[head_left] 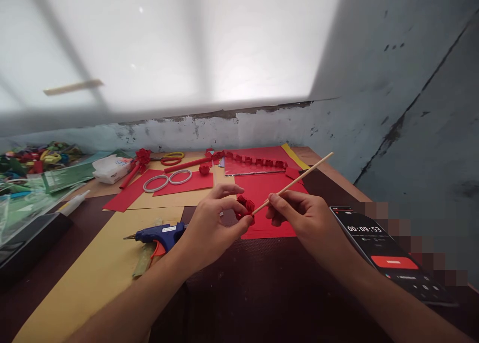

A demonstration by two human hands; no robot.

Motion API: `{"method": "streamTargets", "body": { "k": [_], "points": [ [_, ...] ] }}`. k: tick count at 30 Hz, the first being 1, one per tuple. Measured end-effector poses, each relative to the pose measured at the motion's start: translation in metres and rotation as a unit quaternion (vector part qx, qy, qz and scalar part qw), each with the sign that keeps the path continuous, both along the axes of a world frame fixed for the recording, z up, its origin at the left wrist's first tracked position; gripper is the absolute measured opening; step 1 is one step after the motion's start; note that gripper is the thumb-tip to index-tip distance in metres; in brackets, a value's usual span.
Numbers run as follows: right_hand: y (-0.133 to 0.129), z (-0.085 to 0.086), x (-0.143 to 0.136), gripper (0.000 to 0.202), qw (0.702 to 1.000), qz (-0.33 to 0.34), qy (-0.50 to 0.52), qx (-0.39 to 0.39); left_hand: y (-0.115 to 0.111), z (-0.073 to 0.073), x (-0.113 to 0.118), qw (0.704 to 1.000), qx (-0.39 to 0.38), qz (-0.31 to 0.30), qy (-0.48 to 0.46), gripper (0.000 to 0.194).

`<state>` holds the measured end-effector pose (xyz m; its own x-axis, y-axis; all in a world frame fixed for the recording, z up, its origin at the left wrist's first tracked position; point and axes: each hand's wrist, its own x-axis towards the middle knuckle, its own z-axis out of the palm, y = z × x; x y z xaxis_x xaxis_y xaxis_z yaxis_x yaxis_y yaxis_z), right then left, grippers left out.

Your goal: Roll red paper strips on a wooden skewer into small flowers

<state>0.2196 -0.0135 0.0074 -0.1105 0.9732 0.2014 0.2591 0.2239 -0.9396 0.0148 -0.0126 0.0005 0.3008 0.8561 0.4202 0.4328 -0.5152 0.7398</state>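
Between the thumb and fingers of my left hand point(219, 223) is a small red paper flower point(246, 204). My right hand point(299, 213) pinches a thin wooden stick point(303, 177), slanting up to the right. The stick's lower end meets the flower near my left thumb; whether it goes inside is hidden. Under both hands lie red paper sheets point(271, 228) on a dark tabletop. Just left of my left hand, a blue glue gun point(160, 233) with an orange trigger lies on its side.
Two white rings point(180, 177), another red flower point(204, 169) and yellow-handled scissors point(172, 158) lie farther back. A red cut strip point(258, 161) rests on wrapped red paper. Paper scraps point(48, 156) are heaped at far left. A phone point(389, 253) with a running timer is at right.
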Motion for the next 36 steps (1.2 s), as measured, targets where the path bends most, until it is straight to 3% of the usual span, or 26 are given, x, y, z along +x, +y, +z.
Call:
{"method": "streamTargets", "body": {
  "k": [8, 14, 20, 36],
  "points": [
    [-0.0016, -0.0003, -0.0009, 0.027, 0.999, 0.037, -0.006, 0.001, -0.0006, 0.0018, 0.0003, 0.998, -0.039, -0.023, -0.043, 0.007],
    [-0.0012, 0.0013, 0.0003, 0.028, 0.999, 0.042, -0.005, -0.010, -0.0016, 0.0032, -0.0003, 1.000, 0.022, -0.018, 0.011, 0.013],
    [-0.0026, 0.0040, -0.0002, 0.034, 0.999, 0.033, -0.012, -0.013, -0.0024, 0.0056, 0.0000, 0.998, 0.026, -0.028, 0.047, 0.018],
    [-0.0021, 0.0030, 0.0005, 0.034, 0.999, 0.037, -0.031, 0.006, -0.0006, 0.0025, -0.0004, 0.999, 0.033, -0.025, 0.029, 0.009]
  ]
}}
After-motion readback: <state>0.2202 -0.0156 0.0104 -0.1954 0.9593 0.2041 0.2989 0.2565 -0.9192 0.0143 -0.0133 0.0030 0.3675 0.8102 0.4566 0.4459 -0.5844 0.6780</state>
